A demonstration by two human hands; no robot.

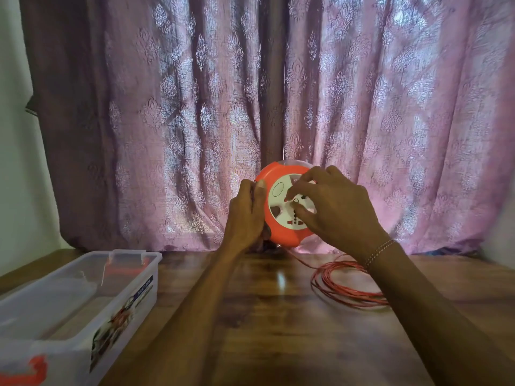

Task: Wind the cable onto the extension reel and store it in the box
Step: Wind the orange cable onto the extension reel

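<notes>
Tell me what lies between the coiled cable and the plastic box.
Head view: bare wooden table, crossed only by the left forearm, between cable and box.

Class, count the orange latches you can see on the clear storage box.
2. One orange latch sits on the box's far end; the other latch is on its near end. Others may be hidden.

I see a wooden table (264,316) with a polished, glossy top that throws back light. The reel (281,210) looks like smooth plastic, orange with a white face. The box (139,277) is clear, slightly cloudy plastic. The cable (345,288) has a thin orange plastic-looking sheath. The curtain (278,93) is woven cloth, matt and textured.
</notes>
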